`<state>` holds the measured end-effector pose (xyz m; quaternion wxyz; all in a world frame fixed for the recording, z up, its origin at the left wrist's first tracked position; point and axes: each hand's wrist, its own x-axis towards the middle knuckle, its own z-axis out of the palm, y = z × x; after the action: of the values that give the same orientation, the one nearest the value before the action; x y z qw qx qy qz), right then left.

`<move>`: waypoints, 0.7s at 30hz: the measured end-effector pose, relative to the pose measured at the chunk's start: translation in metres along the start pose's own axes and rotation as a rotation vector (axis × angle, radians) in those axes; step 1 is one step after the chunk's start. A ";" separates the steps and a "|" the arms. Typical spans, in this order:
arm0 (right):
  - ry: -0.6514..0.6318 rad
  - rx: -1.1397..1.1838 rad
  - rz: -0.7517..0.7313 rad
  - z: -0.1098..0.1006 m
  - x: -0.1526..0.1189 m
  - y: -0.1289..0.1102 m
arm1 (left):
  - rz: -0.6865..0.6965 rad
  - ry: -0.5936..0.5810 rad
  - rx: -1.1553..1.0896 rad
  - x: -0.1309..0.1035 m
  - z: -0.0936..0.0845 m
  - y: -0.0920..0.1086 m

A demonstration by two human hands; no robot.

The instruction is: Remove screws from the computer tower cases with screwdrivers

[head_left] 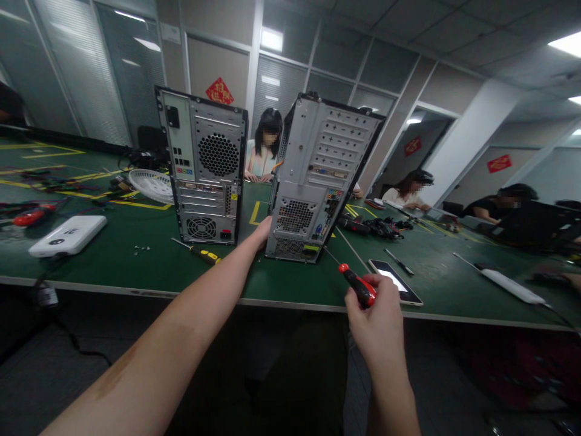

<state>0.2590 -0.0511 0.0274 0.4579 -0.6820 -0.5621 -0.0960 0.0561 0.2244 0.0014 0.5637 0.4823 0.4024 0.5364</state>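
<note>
Near the front edge of the table (295,287), the right-hand computer tower (313,178) stands. If the screwdriver (358,286) is pushed carelessly, I think its tip could slip and scratch the metal. The tool points forward and leftward, its long axis slanting to the tower's lower corner; the tower's own axis is vertical. The right hand (379,309) pinches the handle; the left hand (264,235), mostly hidden beside the tower, I cannot judge.

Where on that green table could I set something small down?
Bare tabletop shows in front of the right computer tower, left of the red-black screwdriver, and again between the tablet and the white corded tool. It's crowded at far left, with tangled wires, and beyond the tablet, with black cables.
</note>
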 end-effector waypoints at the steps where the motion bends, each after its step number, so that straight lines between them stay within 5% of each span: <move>1: -0.020 0.005 -0.001 0.000 0.000 0.000 | 0.003 0.001 0.000 0.000 0.000 0.000; 21: -0.177 0.155 0.347 -0.007 0.000 -0.010 | 0.007 0.020 -0.011 0.003 -0.002 -0.002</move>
<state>0.2529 -0.0566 0.0365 0.4675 -0.7371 -0.4800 0.0883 0.0553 0.2279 -0.0008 0.5604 0.4751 0.4033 0.5455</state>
